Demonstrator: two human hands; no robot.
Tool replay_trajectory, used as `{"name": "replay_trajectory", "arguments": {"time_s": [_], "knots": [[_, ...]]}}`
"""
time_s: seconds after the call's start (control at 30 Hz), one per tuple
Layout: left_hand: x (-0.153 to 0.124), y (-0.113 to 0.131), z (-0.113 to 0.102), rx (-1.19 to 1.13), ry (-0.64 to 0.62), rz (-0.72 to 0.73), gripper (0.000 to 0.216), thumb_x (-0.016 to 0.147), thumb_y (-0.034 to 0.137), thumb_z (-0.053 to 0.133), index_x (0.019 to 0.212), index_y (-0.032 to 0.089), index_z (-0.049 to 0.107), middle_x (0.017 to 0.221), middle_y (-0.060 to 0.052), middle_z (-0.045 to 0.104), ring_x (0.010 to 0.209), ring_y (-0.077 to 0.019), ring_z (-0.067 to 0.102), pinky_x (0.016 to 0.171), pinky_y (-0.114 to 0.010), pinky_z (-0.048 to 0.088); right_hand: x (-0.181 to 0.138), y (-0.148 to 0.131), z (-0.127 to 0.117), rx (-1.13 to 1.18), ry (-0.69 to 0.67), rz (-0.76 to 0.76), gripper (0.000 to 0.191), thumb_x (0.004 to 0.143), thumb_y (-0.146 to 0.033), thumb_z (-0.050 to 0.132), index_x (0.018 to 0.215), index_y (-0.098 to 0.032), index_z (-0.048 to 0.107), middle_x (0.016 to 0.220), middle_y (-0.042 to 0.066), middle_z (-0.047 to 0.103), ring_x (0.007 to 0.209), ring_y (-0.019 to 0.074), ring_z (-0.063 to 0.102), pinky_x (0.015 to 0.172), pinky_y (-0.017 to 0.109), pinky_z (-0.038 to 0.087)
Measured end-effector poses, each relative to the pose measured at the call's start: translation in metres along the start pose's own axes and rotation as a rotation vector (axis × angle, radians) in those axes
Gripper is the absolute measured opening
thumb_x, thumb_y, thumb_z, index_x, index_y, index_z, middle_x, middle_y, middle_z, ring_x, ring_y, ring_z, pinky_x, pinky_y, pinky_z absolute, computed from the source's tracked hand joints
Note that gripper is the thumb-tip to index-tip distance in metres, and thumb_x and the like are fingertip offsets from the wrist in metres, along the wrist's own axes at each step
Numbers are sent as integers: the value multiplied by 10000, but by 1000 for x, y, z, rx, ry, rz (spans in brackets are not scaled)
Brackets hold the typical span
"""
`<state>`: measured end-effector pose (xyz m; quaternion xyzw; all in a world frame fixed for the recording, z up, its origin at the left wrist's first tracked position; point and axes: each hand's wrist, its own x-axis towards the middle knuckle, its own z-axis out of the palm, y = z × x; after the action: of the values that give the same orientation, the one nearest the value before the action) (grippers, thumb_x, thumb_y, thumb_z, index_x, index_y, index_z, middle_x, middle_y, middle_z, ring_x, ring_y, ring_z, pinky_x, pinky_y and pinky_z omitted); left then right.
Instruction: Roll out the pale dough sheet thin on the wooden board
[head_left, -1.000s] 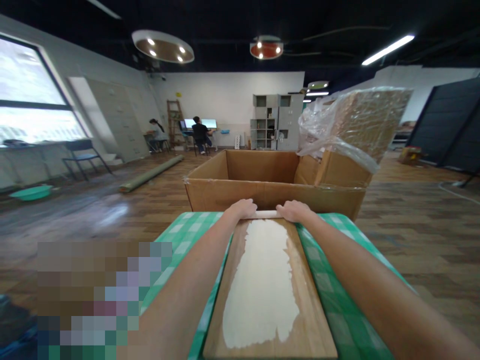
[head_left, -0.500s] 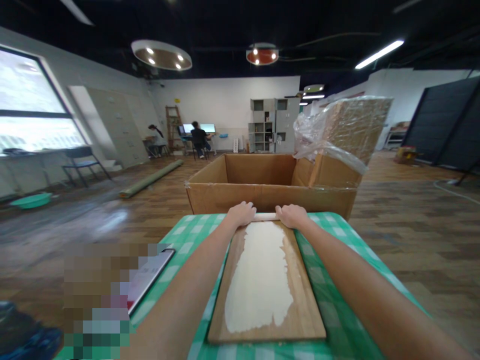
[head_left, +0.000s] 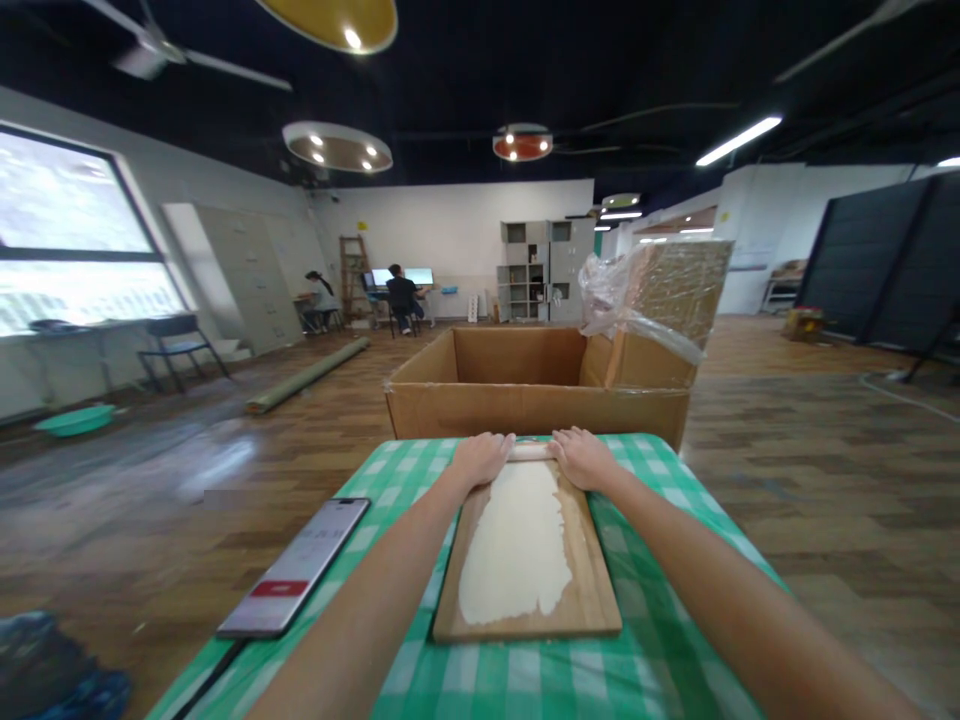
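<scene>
Head camera, current frame: I find the left hand (head_left: 484, 460) and the right hand (head_left: 580, 459) set apart, each closed over one end of a pale, cylindrical, wooden-looking rolling pin (head_left: 529, 453). The pin lies crosswise at the far end of a rectangular, light-brown wooden board (head_left: 598, 600). A cream-coloured, ragged-edged flat sheet of dough (head_left: 516, 555) lies on that board, running from the pin towards the near edge, with bare wood along both sides.

Compared with the frames of the past second, I record the hands keeping to the far end of the board. The view has lifted, and the board's near edge now sits higher in it. I judge this to be chiefly camera movement. For the rolling, it means that attention remains on the far margin, leaving most of the sheet uncovered. Contact beneath the pin is too small and shadowed for me to confirm.

Also noted: a grey-framed, lit smartphone (head_left: 300, 570) with a black cable (head_left: 211, 680), lying left of the board on the green-and-white checked tablecloth (head_left: 637, 685), and a large, open-topped brown cardboard box (head_left: 517, 405) beyond.
</scene>
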<state>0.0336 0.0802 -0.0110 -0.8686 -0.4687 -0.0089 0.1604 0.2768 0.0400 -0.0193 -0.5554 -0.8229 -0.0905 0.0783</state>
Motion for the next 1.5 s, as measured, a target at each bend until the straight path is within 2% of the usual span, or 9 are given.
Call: {"name": "replay_trajectory", "arguments": {"time_s": [0.27,0.47,0.57,0.8,1.03,1.13,1.27,1.4,1.5], "knots": [[-33,19,-16,30,33,74,399,1081,262,315,1257,144,653,1210,-186,712,1124,-278,675,959,-425,524,-41,-7,-2,80,23,-5,735,1071,-528,176,1593,-47,368,1650,196,347,1566,332,223,1255,498,177],[-52,26,-11,-62,107,-27,530,1099,434,287,1350,92,603,1410,-223,611,1343,-291,556,1138,-474,402,-60,-7,-10,128,15,-73,842,1042,-636,218,1597,-14,340,1645,212,350,1555,340,256,1265,465,181],[-47,21,-5,-55,96,16,509,1101,398,290,1334,81,613,1404,-235,612,1366,-306,538,1153,-485,384,-51,-5,-11,119,-16,-59,835,1045,-632,216,1581,-10,372,1633,217,372,1545,337,285,1261,449,196],[-4,2,5,17,1,29,418,1088,269,293,1417,181,535,1256,-194,695,1138,-302,691,960,-446,525,1,1,-7,89,-87,17,634,1095,-454,209,1452,-62,556,1538,207,519,1493,298,397,1233,440,244],[28,-12,12,-46,-86,-103,461,1098,425,239,1355,260,584,1157,-143,744,1061,-297,723,861,-408,543,35,10,7,139,-84,179,687,1101,-465,88,1314,-203,686,1401,110,668,1434,306,483,1148,465,381],[30,-14,15,-51,-83,-122,517,1099,462,206,1290,241,633,1189,-137,740,1096,-297,716,873,-397,540,36,12,12,126,-55,103,643,1107,-413,113,1317,-183,675,1412,124,657,1408,262,515,1202,437,311],[17,-9,18,-73,-25,-100,553,1110,426,161,1286,215,641,1226,-133,736,1121,-273,707,906,-377,530,21,10,14,81,7,-25,586,1104,-357,165,1432,-87,569,1528,180,539,1482,233,418,1251,400,203],[-9,3,9,-38,59,-33,484,1110,322,226,1395,142,573,1406,-169,643,1252,-262,637,1036,-378,472,-11,-1,7,101,7,63,674,1092,-492,174,1518,-61,470,1612,208,414,1514,284,360,1239,453,212],[-32,13,-5,-7,81,28,470,1101,287,245,1339,103,607,1364,-186,657,1235,-262,633,1060,-381,451,-38,-12,-5,116,11,70,723,1070,-571,219,1548,-69,428,1631,217,377,1524,307,333,1238,482,189]]}}
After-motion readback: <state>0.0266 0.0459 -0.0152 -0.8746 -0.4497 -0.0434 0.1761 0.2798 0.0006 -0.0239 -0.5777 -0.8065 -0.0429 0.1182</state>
